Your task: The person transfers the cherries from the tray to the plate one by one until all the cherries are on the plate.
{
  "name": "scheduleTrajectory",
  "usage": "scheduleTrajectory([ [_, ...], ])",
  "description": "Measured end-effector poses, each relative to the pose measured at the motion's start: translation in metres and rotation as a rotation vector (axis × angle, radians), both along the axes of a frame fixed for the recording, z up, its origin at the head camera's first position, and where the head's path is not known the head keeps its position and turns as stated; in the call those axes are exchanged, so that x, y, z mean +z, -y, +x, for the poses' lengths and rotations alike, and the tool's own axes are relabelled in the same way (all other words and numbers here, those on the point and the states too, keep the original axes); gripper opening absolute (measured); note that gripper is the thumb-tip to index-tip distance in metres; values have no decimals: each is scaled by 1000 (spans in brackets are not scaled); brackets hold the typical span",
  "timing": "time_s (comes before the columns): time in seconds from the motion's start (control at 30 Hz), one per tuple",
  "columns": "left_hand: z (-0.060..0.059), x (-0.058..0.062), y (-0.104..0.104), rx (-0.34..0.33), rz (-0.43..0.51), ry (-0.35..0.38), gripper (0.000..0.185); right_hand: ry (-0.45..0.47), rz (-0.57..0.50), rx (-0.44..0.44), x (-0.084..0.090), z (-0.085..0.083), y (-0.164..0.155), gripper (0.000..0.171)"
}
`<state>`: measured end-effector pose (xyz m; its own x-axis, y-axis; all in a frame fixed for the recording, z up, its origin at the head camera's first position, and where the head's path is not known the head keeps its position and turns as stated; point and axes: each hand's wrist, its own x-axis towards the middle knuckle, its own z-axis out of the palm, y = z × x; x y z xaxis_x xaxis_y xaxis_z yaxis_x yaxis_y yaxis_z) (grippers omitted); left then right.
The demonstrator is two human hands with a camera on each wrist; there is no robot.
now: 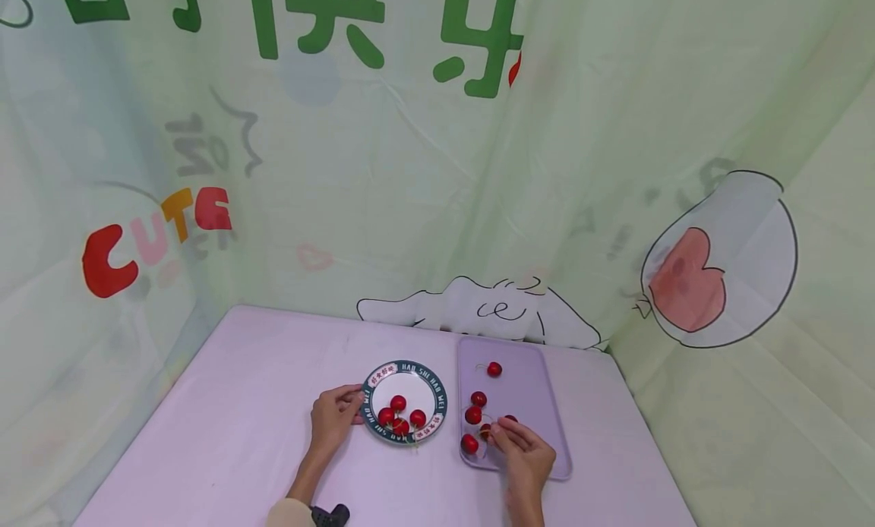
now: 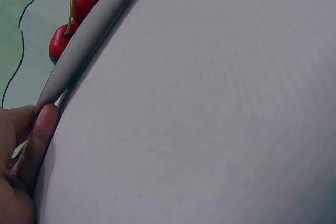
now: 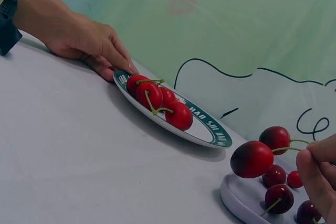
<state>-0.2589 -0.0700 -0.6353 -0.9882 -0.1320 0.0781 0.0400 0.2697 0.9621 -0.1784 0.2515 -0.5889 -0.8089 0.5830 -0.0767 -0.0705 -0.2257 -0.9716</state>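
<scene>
Over the tray (image 1: 540,375), right hand (image 1: 525,452) pinches a cherry (image 3: 251,159) stem; left hand (image 1: 333,417) grips the plate (image 1: 403,370) rim.

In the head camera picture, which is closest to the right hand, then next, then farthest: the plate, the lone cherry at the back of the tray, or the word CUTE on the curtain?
From the right hand:
1. The plate, just to its left on the table.
2. The lone cherry, at the tray's back end; nearly as close as the plate.
3. The word CUTE, far left on the curtain.

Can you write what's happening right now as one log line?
left hand: holds plate rim | right hand: pinches cherry stem above tray | plate: four cherries
</scene>
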Motion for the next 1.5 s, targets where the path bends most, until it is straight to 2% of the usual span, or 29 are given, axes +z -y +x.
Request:
scheduleTrajectory([
  [0.13,2,3,0,-2,6,0,26,0,-15,11,-2,-4,5,21],
  [0.43,2,6,-1,-3,7,-1,27,21,-7,56,0,-7,18,34],
  [0.7,3,8,0,-13,24,3,27,49,10,52,-5,-10,22,35],
  [0.83,1,4,0,-10,8,4,27,60,-6,63,4,-8,29,33],
  [1.0,-2,1,1,-7,2,11,27,68,-24,72,30,0,46,30],
  [1.1,-1,1,1,-9,9,15,28,84,-33,82,36,1,51,28],
  [1.17,0,1,1,-10,13,15,28,90,-47,100,28,-2,50,26],
  [1.33,0,1,1,-9,12,11,28,108,-53,137,1,-15,44,34],
  [1.5,-2,-1,2,-9,11,7,28,139,-47,140,-7,-24,47,39],
])
